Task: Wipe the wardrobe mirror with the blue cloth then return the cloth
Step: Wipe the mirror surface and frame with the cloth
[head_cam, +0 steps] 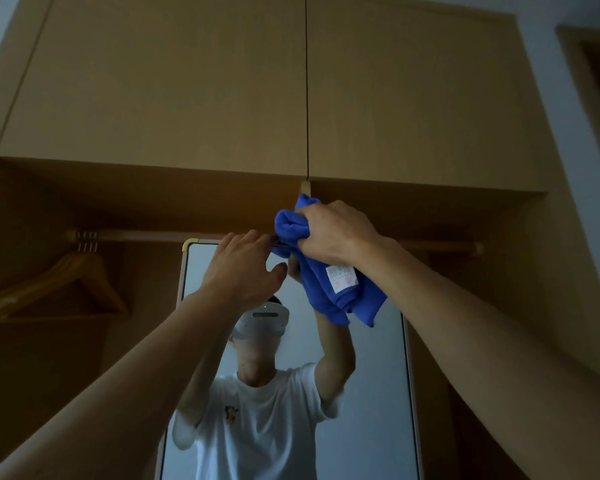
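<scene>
The right hand [333,230] is up at the top edge of the wardrobe mirror [378,375], toward its right half. Its grip is closed tight round a bunched blue cloth [329,289]. Part of the cloth bulges out above the fingers and the rest hangs down over the upper glass, with a white care label [342,277] showing. The cloth seems to press against the mirror's top edge, though the contact itself is hidden behind the hand.

The left hand [243,268] is just beside it, at the middle of the same top edge. Its fingers curl over the edge and its thumb stands free in front of the glass. It looks to be steadying the mirror.

Left of the mirror's top corner, a wooden hanger [70,282] hangs from the clothes rail [146,235]. Two closed cupboard doors [187,98] sit above the mirror.

In my judgement the wiping is under way, not finished. The cloth is working the very top of the mirror, and the large pane below reflects the person, with no sign I can read of what has been cleaned. The light is dim, so any smears or streaks cannot be made out. Most of the glass probably remains to be wiped. The return of the cloth is certainly not yet done, and where it belongs is out of view.
</scene>
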